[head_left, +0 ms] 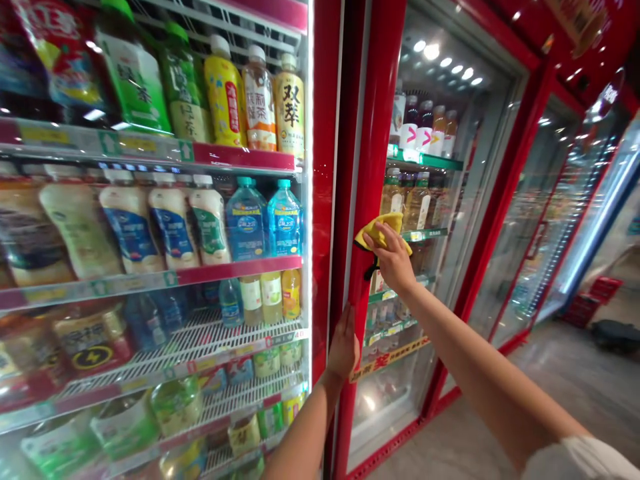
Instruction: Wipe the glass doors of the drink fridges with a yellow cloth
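A folded yellow cloth (pixel 388 230) with a dark edge and a black loop is under my right hand (pixel 393 252). My fingers press it against the red door frame (pixel 376 133) and the edge of the glass. Lower down, my left hand (pixel 344 343) rests against the side of the same frame. Its fingers are stretched out and point upward, with nothing seen in them. Behind the glass door (pixel 425 400) stand rows of bottles on shelves.
To the left, a lit cooler holds many drinks on shelves (pixel 240 272). More red-framed glass doors (pixel 525 233) run off to the right. Red boxes (pixel 595 300) and a dark object (pixel 617 333) lie on the grey floor (pixel 540 393) there.
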`<state>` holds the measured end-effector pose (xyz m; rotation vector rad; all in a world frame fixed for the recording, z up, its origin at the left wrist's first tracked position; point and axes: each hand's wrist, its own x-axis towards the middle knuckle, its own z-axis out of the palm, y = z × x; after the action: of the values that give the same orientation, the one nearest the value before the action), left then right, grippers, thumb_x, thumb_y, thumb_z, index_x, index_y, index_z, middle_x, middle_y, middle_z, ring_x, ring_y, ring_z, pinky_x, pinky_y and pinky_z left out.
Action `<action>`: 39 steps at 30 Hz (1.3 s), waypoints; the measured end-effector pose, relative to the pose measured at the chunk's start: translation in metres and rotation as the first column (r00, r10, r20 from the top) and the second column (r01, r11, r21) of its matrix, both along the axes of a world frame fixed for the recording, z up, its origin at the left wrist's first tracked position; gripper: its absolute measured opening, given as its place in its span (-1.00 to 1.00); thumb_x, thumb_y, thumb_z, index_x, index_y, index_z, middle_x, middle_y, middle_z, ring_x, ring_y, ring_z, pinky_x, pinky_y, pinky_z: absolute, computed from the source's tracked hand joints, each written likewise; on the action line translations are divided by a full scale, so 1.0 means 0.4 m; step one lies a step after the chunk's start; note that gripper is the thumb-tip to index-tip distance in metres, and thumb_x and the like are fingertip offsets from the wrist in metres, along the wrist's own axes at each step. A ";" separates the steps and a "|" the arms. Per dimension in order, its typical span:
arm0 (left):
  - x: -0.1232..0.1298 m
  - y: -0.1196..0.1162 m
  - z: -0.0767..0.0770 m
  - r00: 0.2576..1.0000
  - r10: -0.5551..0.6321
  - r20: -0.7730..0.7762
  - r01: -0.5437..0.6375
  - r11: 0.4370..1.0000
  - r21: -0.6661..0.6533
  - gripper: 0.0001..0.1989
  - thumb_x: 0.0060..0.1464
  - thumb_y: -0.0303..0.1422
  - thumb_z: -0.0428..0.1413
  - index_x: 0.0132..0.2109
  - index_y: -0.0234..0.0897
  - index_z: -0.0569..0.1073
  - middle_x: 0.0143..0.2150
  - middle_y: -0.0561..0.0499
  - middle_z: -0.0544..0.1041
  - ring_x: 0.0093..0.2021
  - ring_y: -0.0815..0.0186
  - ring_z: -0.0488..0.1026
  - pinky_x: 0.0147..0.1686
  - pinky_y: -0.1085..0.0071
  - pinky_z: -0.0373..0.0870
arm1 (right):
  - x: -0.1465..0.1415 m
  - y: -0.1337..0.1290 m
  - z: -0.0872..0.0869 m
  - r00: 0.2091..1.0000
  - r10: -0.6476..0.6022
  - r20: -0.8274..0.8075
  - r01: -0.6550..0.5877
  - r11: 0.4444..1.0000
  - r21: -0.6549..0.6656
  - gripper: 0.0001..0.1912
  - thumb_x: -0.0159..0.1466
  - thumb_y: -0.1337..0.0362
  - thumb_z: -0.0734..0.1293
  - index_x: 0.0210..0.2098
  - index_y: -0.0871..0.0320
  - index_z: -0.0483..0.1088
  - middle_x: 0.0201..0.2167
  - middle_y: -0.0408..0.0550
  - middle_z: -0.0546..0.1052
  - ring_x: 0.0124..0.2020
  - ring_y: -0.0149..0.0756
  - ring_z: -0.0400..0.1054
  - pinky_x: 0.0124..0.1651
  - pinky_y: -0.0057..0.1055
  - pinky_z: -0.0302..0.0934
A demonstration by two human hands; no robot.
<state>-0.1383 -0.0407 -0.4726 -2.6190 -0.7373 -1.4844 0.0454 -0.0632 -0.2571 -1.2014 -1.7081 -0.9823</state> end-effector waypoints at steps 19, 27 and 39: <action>0.037 0.118 0.236 0.996 -0.045 0.074 0.049 0.998 -0.049 -0.33 0.38 -0.35 -0.09 0.52 -0.21 -0.12 0.43 -0.28 0.28 0.45 0.05 0.22 0.37 -0.04 0.28 | 0.042 -0.036 -0.229 0.942 -0.014 -0.335 0.022 1.000 0.018 -0.40 0.37 0.45 0.12 0.32 -0.06 0.37 0.37 0.06 0.31 0.36 -0.03 0.24 0.31 0.12 0.25; 0.155 0.098 0.217 0.952 0.205 0.228 -0.162 0.968 -0.193 -0.19 0.20 -0.27 0.19 0.44 -0.41 0.01 0.29 -0.54 0.37 0.30 -0.28 0.38 0.17 -0.25 0.41 | 0.030 -0.020 -0.255 0.894 0.085 -0.441 -0.065 0.996 0.061 -0.40 0.30 0.49 0.14 0.23 0.01 0.46 0.31 0.12 0.36 0.30 -0.03 0.32 0.26 0.08 0.31; 0.156 0.109 0.281 0.941 0.286 0.181 -0.207 0.910 -0.360 -0.38 0.02 -0.45 0.27 0.23 -0.42 0.32 0.13 -0.37 0.53 0.30 -0.18 0.40 0.22 -0.03 0.40 | 0.044 -0.086 -0.221 0.749 0.135 -0.648 -0.111 0.991 0.078 -0.49 0.20 0.38 0.21 0.08 0.07 0.58 0.18 0.10 0.51 0.23 -0.07 0.38 0.23 -0.07 0.33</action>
<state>-0.0759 0.0029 -0.3602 -2.4607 -1.4076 -1.7318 0.0630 -0.0975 -0.3455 -1.2029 -1.1743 -0.4169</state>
